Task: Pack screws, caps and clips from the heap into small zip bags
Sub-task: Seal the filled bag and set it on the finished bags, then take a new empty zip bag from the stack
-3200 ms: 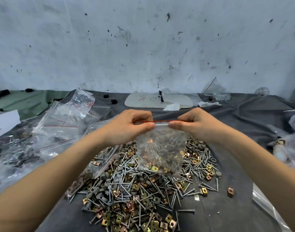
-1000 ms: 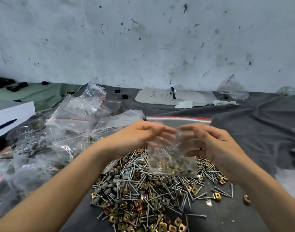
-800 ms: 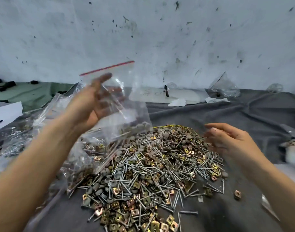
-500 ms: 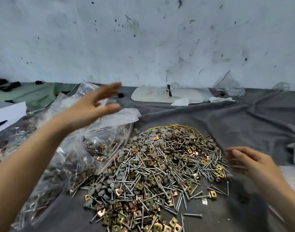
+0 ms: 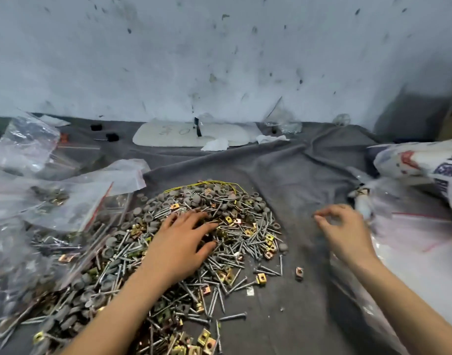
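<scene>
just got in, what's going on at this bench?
A person is packing hardware by hand. Their left hand lies spread, fingers straight, on the heap of screws, caps and clips on the grey cloth. The right hand hovers over bare cloth beside the heap, fingers loosely curled, nothing visible in it. To the left lie filled zip bags. Neither hand holds a bag right now.

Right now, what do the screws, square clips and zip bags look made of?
Screws: silvery, glinting metal, probably plated steel. Square clips: shiny brassy-gold metal, perhaps a plating. Zip bags: thin clear plastic, crinkled and glossy, with a red seal line.
</scene>
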Demonstrator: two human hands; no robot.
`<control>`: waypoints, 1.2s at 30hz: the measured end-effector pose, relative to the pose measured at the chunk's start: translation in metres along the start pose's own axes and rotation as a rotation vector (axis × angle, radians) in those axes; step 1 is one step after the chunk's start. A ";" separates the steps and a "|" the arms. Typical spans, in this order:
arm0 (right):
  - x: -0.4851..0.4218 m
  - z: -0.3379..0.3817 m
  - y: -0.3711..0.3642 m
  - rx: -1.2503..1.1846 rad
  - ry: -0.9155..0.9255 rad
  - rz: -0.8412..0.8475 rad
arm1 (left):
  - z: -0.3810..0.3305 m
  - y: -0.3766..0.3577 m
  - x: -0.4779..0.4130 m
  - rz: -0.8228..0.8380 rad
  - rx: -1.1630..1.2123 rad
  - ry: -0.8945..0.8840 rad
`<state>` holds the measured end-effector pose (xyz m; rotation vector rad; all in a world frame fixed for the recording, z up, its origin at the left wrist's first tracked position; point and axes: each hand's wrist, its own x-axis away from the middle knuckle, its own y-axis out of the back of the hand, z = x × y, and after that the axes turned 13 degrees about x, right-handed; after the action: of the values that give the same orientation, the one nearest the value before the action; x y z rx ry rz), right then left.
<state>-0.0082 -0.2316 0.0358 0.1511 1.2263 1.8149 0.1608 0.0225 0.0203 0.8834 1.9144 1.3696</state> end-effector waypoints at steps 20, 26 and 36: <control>-0.039 -0.067 0.020 0.375 -0.284 0.027 | 0.000 0.002 0.004 0.013 0.055 -0.014; -0.050 -0.078 0.033 0.379 -0.623 0.007 | -0.001 0.002 0.004 0.003 0.106 -0.020; -0.038 -0.086 0.024 0.611 -0.421 0.056 | -0.001 0.002 0.004 -0.007 0.107 -0.023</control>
<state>-0.0473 -0.3198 0.0260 0.8701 1.4280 1.3052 0.1575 0.0259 0.0220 0.9387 1.9870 1.2569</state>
